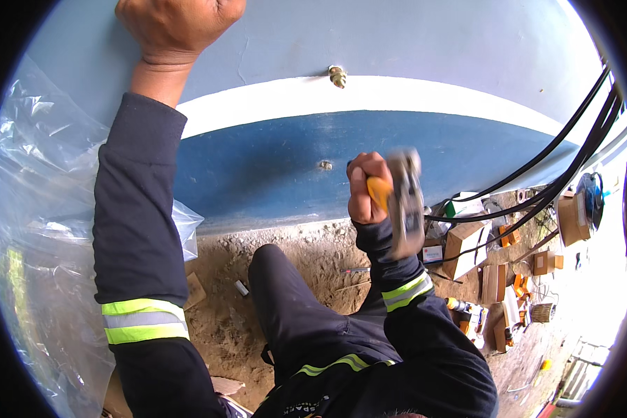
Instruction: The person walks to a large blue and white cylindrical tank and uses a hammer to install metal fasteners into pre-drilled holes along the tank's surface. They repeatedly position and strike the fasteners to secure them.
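In front of the painted wall, my right hand (364, 182) is wrapped round the yellow handle of a hammer (407, 202). Its grey metal head is smeared by motion and hangs over my right forearm. High on the left, my left hand (181, 24) is closed and raised close to the grey-blue upper wall (425, 42). The picture's edge cuts off its fingers, so what they hold is hidden. Between the hands, a brass-coloured threaded fitting (338, 76) sticks out at the white stripe. A smaller metal stub (325, 166) sits below it in the blue band.
Clear plastic sheeting (42, 230) hangs along the left. Thick black cables (571, 167) sweep down on the right. Cardboard boxes (463, 244), a power drill (472, 313) and a spool (591, 198) crowd the ground there. A small white cylinder (241, 288) lies on the dirt beside my leg.
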Demonstrator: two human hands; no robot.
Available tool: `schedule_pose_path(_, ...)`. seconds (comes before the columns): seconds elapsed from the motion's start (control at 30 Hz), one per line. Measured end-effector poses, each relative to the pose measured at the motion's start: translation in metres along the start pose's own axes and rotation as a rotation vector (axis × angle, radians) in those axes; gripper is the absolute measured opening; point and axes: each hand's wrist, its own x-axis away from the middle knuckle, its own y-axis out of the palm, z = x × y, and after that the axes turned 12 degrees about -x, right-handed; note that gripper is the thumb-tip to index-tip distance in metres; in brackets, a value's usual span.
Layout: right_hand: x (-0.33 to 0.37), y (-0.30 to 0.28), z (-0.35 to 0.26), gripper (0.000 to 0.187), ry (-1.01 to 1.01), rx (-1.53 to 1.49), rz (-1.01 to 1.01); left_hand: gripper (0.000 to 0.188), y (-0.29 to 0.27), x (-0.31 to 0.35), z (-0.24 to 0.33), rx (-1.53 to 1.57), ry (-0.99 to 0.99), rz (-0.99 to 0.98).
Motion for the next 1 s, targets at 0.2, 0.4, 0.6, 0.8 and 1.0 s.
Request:
schedule_pose_path(0.2,0.001,-0.001,-0.006,0.010,0.123,0.219,-0.058,0.022,0.001,0.000,0.000,-0.006,0.013,0.003)
schedule_pose_path(0.4,-0.005,0.007,-0.005,0.003,-0.151,-0.186,0.028,0.023,0.000,0.002,0.000,-0.011,-0.024,-0.031)
schedule_pose_path(0.6,-0.008,-0.002,0.002,0.005,0.059,0.238,-0.027,0.023,0.003,0.005,-0.002,-0.014,-0.011,-0.022)
schedule_pose_path(0.8,-0.010,-0.002,0.002,0.004,0.032,0.389,-0.077,0.024,0.004,0.006,-0.003,-0.015,-0.041,-0.037)
schedule_pose_path(1.0,-0.018,0.000,-0.001,0.020,0.067,-0.001,0.010,0.024,0.002,0.005,-0.003,-0.019,-0.008,-0.030)
